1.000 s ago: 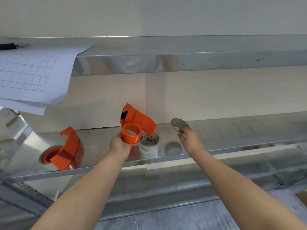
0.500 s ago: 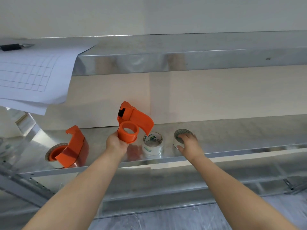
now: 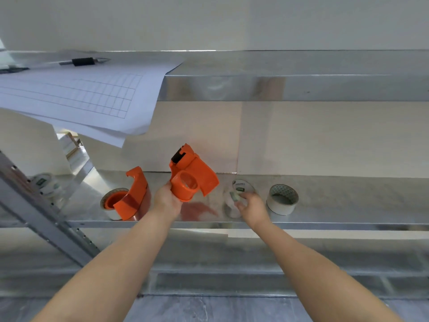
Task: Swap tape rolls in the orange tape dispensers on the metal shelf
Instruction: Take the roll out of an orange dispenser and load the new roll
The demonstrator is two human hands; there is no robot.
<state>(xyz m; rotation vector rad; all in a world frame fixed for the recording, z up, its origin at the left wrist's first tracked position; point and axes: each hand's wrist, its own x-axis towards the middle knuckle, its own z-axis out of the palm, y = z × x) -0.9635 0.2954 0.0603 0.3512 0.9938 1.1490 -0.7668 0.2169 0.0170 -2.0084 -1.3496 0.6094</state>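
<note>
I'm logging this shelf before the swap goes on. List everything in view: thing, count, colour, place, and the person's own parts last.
Held dispenser: 1, orange, empty core, in the left hand above the shelf.
Loaded dispenser: 1, orange, on the shelf at left, over a whitish roll.
Clear roll: 1, clear with a green label, blurred, in the right hand.
White roll: 1, white, lying flat on the shelf, right of the right hand.
Far roll: 1, whitish with green labels, far left.
Shelf: 1, shiny metal.
Upper shelf: 1, metal.
Papers: several, white with a grid, overhanging the upper shelf.
Pen: 1, black and silver, behind the papers.
Left hand: holds the empty dispenser.
Right hand: grips the clear roll.
</note>
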